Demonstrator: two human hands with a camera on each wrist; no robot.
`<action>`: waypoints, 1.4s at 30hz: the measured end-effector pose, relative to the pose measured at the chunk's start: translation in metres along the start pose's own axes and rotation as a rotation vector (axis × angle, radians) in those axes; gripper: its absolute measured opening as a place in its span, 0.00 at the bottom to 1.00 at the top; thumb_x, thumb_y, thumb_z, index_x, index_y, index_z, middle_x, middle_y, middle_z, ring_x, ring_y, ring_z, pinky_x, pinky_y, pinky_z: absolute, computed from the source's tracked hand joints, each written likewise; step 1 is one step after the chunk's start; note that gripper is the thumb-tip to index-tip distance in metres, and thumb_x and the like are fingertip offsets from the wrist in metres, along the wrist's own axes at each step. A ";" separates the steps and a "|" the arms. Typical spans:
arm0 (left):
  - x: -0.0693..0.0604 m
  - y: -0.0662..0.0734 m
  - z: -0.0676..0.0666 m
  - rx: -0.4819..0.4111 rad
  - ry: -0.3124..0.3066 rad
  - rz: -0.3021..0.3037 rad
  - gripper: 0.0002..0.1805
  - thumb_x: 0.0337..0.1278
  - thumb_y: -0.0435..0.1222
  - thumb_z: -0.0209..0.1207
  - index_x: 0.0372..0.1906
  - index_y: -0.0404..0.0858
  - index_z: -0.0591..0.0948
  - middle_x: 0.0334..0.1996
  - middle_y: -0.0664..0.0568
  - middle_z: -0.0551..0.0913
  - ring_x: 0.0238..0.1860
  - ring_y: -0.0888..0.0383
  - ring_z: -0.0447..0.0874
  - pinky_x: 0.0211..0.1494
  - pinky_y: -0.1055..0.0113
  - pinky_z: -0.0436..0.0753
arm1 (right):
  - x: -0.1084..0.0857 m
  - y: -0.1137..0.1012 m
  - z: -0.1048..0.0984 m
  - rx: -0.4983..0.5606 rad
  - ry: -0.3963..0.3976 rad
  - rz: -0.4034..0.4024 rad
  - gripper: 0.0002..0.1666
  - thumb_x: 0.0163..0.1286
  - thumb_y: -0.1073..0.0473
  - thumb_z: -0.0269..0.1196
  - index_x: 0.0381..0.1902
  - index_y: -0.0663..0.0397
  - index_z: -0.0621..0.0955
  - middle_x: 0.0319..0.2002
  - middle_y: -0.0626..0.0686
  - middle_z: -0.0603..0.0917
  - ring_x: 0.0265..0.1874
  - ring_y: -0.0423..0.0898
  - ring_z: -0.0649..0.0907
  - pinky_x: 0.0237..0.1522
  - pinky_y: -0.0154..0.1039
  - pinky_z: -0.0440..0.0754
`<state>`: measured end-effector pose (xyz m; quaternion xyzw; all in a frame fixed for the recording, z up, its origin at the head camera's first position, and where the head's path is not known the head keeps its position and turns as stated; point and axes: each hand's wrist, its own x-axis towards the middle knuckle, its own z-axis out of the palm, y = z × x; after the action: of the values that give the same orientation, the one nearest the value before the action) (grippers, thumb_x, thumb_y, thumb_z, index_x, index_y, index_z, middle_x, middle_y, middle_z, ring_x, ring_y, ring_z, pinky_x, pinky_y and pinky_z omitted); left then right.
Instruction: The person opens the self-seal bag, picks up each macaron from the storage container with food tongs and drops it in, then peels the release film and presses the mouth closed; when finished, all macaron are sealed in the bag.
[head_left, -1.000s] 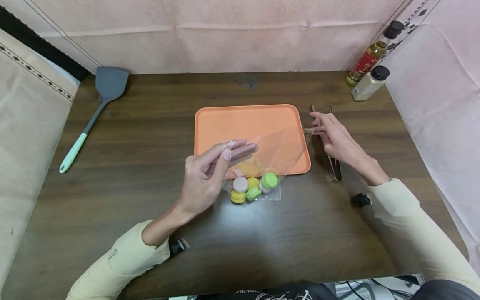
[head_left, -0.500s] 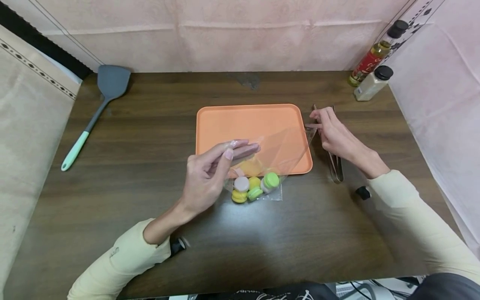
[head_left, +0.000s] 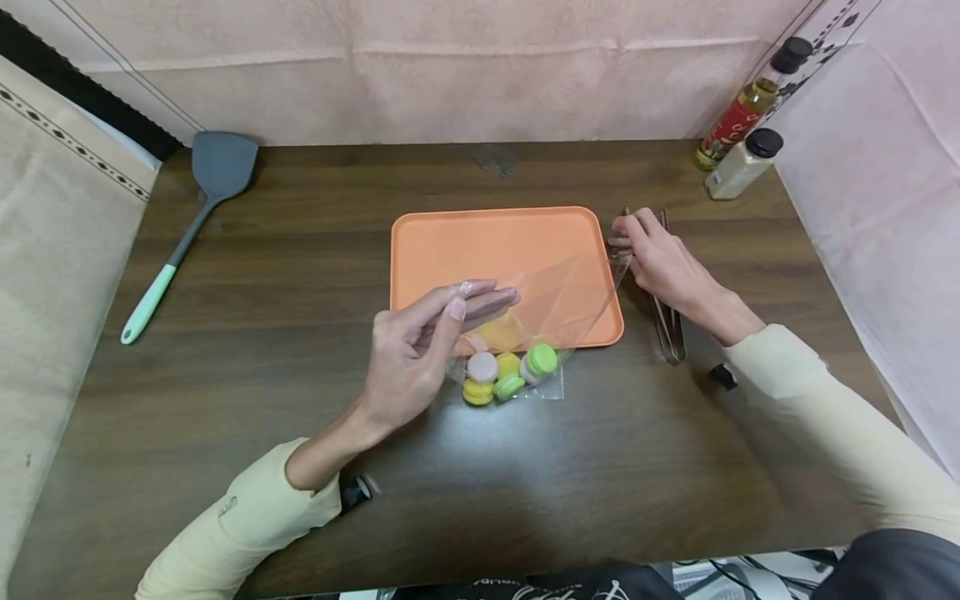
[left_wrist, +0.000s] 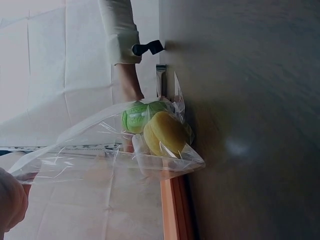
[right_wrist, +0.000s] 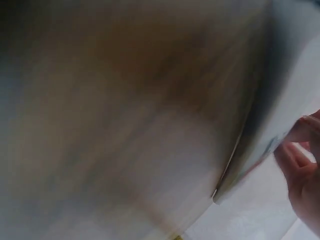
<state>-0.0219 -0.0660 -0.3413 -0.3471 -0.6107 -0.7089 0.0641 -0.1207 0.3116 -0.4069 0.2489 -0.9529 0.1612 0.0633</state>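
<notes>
A clear plastic bag (head_left: 573,287) with several green, yellow and pale macarons (head_left: 542,358) hangs over the front edge of an orange tray (head_left: 480,250). My left hand (head_left: 411,354) pinches the bag's left edge, its fingers pointing right. At the bag's right corner, my right hand (head_left: 667,258) holds the film between its fingertips, just above metal tongs (head_left: 670,333) lying on the table. In the left wrist view a yellow macaron (left_wrist: 165,132) and a green macaron (left_wrist: 142,116) show through the film. The right wrist view is blurred; its fingers (right_wrist: 300,175) appear at the right edge.
A grey spatula with a mint handle (head_left: 202,221) lies at the left. An oil bottle (head_left: 738,121) and a black-capped jar (head_left: 742,165) stand at the back right. Pale cloth (head_left: 480,75) hangs around the wooden table (head_left: 315,217).
My right hand has shifted slightly up and left, its fingers at the bag's corner. The left hand, the bag and the macarons stay nearly where they were.
</notes>
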 end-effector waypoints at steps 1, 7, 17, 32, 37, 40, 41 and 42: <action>0.000 0.000 0.000 0.001 0.000 0.000 0.15 0.83 0.22 0.50 0.60 0.14 0.80 0.58 0.26 0.88 0.62 0.45 0.91 0.41 0.48 0.92 | 0.001 0.000 0.001 0.000 0.005 -0.010 0.26 0.70 0.84 0.57 0.63 0.71 0.71 0.56 0.70 0.72 0.55 0.67 0.88 0.47 0.62 0.90; 0.000 0.001 0.000 0.004 0.000 0.003 0.15 0.83 0.22 0.50 0.60 0.16 0.81 0.58 0.26 0.88 0.61 0.43 0.92 0.41 0.46 0.91 | 0.004 0.000 0.002 0.043 0.021 -0.085 0.33 0.63 0.89 0.54 0.66 0.72 0.70 0.57 0.70 0.68 0.47 0.63 0.85 0.46 0.58 0.88; 0.000 -0.001 0.000 0.020 -0.001 0.016 0.15 0.83 0.22 0.50 0.59 0.15 0.81 0.57 0.27 0.88 0.60 0.42 0.92 0.43 0.51 0.92 | 0.008 0.004 0.000 -0.079 -0.044 -0.168 0.28 0.71 0.81 0.64 0.67 0.69 0.74 0.51 0.64 0.77 0.36 0.58 0.84 0.31 0.54 0.86; 0.001 -0.001 0.000 0.048 0.002 0.022 0.15 0.82 0.22 0.51 0.60 0.17 0.82 0.56 0.29 0.90 0.59 0.40 0.92 0.31 0.73 0.87 | 0.005 0.005 -0.002 -0.018 -0.004 -0.136 0.17 0.69 0.79 0.63 0.54 0.65 0.84 0.47 0.62 0.88 0.35 0.55 0.85 0.33 0.56 0.85; 0.000 -0.003 0.000 0.053 0.004 0.032 0.14 0.82 0.22 0.51 0.59 0.16 0.82 0.55 0.29 0.90 0.58 0.41 0.93 0.21 0.77 0.70 | 0.000 0.013 -0.004 -0.076 0.013 -0.169 0.13 0.67 0.80 0.62 0.46 0.64 0.84 0.45 0.61 0.84 0.32 0.55 0.83 0.29 0.55 0.83; 0.000 -0.003 -0.001 0.043 0.004 0.029 0.14 0.83 0.23 0.51 0.59 0.16 0.82 0.55 0.28 0.89 0.59 0.41 0.93 0.29 0.74 0.86 | -0.001 0.017 -0.003 -0.099 -0.004 -0.203 0.11 0.66 0.80 0.66 0.43 0.66 0.86 0.47 0.62 0.84 0.37 0.58 0.86 0.33 0.57 0.86; 0.000 -0.002 -0.001 0.042 0.004 0.028 0.14 0.83 0.23 0.51 0.59 0.16 0.82 0.55 0.28 0.89 0.59 0.41 0.92 0.32 0.72 0.88 | -0.001 0.018 -0.003 -0.098 -0.007 -0.212 0.11 0.65 0.80 0.67 0.43 0.67 0.86 0.47 0.62 0.85 0.39 0.59 0.87 0.35 0.58 0.87; 0.000 -0.002 -0.001 0.038 0.003 0.028 0.15 0.83 0.23 0.51 0.59 0.16 0.82 0.56 0.28 0.89 0.59 0.41 0.92 0.36 0.68 0.91 | -0.001 0.018 -0.003 -0.096 -0.008 -0.220 0.11 0.65 0.81 0.67 0.43 0.68 0.86 0.48 0.63 0.85 0.41 0.60 0.87 0.37 0.59 0.88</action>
<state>-0.0234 -0.0662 -0.3427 -0.3534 -0.6191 -0.6966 0.0815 -0.1290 0.3281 -0.4093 0.3493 -0.9267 0.1064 0.0890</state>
